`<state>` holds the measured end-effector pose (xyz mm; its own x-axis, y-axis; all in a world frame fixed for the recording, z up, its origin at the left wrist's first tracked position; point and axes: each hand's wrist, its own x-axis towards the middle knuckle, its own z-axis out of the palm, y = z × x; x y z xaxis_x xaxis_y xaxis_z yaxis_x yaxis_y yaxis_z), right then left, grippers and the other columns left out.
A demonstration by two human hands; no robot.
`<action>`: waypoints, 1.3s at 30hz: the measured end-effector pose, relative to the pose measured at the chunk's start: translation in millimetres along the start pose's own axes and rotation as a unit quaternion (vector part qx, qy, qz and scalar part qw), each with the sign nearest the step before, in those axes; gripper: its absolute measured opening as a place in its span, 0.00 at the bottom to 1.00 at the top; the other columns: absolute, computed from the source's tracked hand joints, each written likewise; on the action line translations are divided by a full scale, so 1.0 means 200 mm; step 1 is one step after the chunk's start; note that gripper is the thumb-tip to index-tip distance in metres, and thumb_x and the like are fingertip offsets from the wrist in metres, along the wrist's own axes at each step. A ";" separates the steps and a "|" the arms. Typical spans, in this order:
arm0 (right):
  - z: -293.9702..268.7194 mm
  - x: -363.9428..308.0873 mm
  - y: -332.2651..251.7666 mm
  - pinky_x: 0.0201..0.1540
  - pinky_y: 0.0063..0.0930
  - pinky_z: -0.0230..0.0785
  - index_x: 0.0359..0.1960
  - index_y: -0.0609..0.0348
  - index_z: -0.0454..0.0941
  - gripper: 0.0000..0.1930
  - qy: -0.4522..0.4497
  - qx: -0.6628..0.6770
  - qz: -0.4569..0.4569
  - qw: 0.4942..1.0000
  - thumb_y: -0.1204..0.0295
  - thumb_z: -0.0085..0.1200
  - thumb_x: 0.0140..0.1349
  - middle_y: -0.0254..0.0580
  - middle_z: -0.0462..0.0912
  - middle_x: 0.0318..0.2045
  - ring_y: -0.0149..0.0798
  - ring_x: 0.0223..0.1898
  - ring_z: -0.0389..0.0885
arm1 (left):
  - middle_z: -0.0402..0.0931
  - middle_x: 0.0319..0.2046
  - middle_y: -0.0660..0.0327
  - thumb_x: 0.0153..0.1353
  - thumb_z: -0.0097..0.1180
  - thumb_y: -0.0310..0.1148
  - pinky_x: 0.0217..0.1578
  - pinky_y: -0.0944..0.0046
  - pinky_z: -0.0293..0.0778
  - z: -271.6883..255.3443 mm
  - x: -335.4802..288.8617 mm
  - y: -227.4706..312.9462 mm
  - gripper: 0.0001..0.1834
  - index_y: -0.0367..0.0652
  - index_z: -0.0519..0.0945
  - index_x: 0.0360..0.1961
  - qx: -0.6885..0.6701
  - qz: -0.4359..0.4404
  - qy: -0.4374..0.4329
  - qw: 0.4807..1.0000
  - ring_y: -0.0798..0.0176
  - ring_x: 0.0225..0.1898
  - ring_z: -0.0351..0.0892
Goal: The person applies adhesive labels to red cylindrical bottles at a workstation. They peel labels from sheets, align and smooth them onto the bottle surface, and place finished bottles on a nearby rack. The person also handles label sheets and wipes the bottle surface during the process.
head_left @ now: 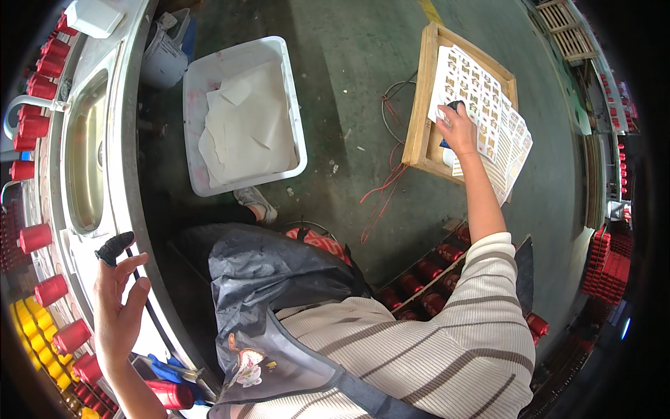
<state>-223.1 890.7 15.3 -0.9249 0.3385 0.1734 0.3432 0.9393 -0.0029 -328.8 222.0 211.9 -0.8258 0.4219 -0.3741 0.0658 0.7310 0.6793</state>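
My right hand [458, 131] reaches out to a shallow wooden tray [412, 136] at the far right. Its fingers are bent together on the edge of a white sheet with gold printed characters [469, 84], and a black cover sits on one fingertip. More white sheets with gold stripes [515, 133] lie fanned beside it, over the tray's right side. My left hand [120, 307] is raised beside the metal sink counter, fingers apart and holding nothing. A black cover wraps one of its fingertips. Close to that forearm lies a red canister [171, 394].
A white plastic tub [296, 129] holding pale sheets stands on the green floor. The sink [87, 153] and its counter run along the left, with red canisters beyond. More red canisters [429, 269] stand in a crate near my right side. Red cords [384, 192] trail across the floor.
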 end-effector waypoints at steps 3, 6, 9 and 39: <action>-0.01 0.00 0.01 0.37 0.43 0.76 0.49 0.41 0.81 0.17 0.005 -0.013 -0.020 1.000 0.64 0.62 0.56 0.40 0.76 0.39 0.50 0.35 0.81 | 0.71 0.61 0.54 0.57 0.47 0.14 0.59 0.56 0.73 0.00 0.01 0.00 0.33 0.48 0.67 0.65 -0.006 -0.003 -0.001 1.000 0.57 0.57 0.78; 0.02 -0.01 0.04 0.35 0.42 0.76 0.51 0.40 0.80 0.19 0.008 -0.030 -0.026 0.999 0.64 0.62 0.56 0.39 0.75 0.38 0.49 0.33 0.81 | 0.71 0.61 0.54 0.57 0.46 0.13 0.58 0.57 0.74 0.01 0.01 -0.01 0.34 0.48 0.66 0.65 -0.009 0.017 -0.001 1.000 0.57 0.57 0.78; 0.01 0.00 0.04 0.33 0.41 0.76 0.51 0.40 0.79 0.18 0.029 -0.043 -0.040 0.998 0.65 0.61 0.57 0.38 0.75 0.38 0.47 0.32 0.81 | 0.71 0.61 0.54 0.57 0.46 0.13 0.58 0.56 0.74 0.02 0.01 -0.01 0.34 0.48 0.67 0.65 -0.004 0.020 0.002 1.000 0.57 0.57 0.78; -0.43 0.35 0.33 0.41 0.26 0.71 0.37 0.58 0.86 0.13 0.043 0.126 0.160 0.978 0.62 0.62 0.57 0.40 0.87 0.31 0.33 0.33 0.83 | 0.80 0.52 0.56 0.65 0.54 0.23 0.56 0.57 0.75 0.01 0.00 -0.06 0.30 0.52 0.66 0.68 0.013 0.005 0.011 1.000 0.58 0.57 0.78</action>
<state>-250.6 970.5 112.6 -0.7554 0.6221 0.2057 0.5525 0.7735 -0.3106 -328.2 213.9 203.7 -0.8368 0.4183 -0.3532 0.0894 0.7408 0.6657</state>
